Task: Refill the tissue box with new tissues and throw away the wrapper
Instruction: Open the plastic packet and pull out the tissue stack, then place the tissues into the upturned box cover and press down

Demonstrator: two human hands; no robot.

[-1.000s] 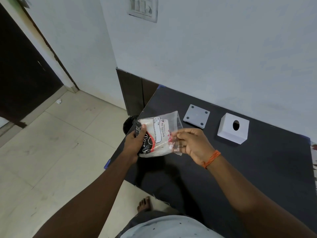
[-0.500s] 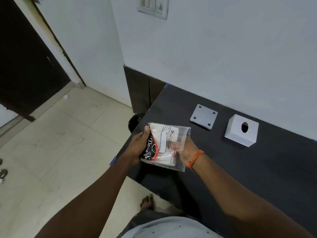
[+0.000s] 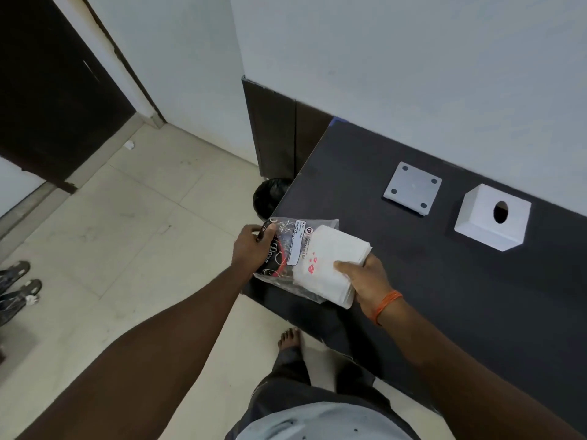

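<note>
A stack of white tissues (image 3: 330, 265), printed with small red marks, sits half out of its clear plastic wrapper (image 3: 287, 249) above the near corner of a dark worktop (image 3: 444, 296). The right hand (image 3: 368, 281) pinches the exposed end of the stack, thumb on top and fingers (image 3: 367, 260) curled beneath; the left hand (image 3: 251, 252) is clamped on the wrapper's printed closed end, opposite the right fingers. The tissues look light, soft and loosely layered, likely to fan or shed sheets unless squeezed flat across the whole thickness near the edge. The wrapper is thin, crinkly film, probably slippery, best gripped bunched at its sealed end. Beyond the right fingers, well apart on the worktop, the white tissue box (image 3: 490, 223) rests with its round opening facing up, and its grey base plate (image 3: 412, 188) lies separately just beside it toward the left hand. Past the left fingers, below the worktop's edge, a bin lined with a black bag (image 3: 271, 195) stands on the tiled floor (image 3: 127, 249), a likely destination for the wrapper.
</note>
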